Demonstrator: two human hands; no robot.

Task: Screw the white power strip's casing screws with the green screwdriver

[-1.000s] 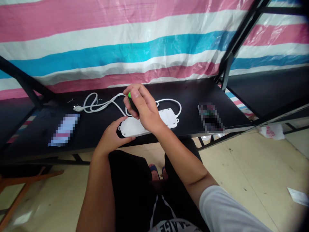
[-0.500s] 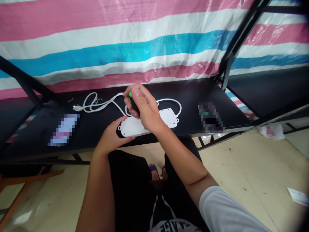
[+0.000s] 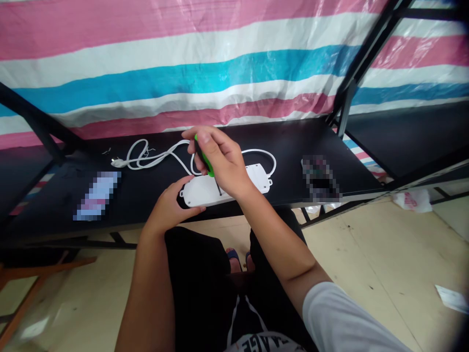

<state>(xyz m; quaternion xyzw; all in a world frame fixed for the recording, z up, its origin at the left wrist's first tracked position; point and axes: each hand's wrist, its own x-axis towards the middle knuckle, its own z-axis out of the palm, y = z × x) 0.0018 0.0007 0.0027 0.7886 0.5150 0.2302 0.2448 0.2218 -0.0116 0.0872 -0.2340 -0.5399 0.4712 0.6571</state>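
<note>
A white power strip point(image 3: 201, 190) lies on the black tabletop near its front edge, with screw holes on its upward face. My left hand point(image 3: 171, 204) grips its left end, thumb along the near side and fingers at the far side. In my right hand point(image 3: 222, 159) is a green and black screwdriver point(image 3: 205, 155), held above the strip. Its shaft points down and the tip meets the strip around the middle. My right hand and wrist hide part of the strip. The white cord point(image 3: 157, 159) loops behind, ending in a plug point(image 3: 117, 163) at the left.
A pixelated phone-like object point(image 3: 97, 195) lies at the left of the black table point(image 3: 289, 139), and another blurred dark object point(image 3: 320, 178) at the right. Striped plastic sheeting point(image 3: 183, 68) hangs behind, between black metal bars point(image 3: 344, 107).
My right hand has turned slightly and its fingers have shifted on the screwdriver, so more of the handle and the shaft now show. My left hand has stayed in place.
</note>
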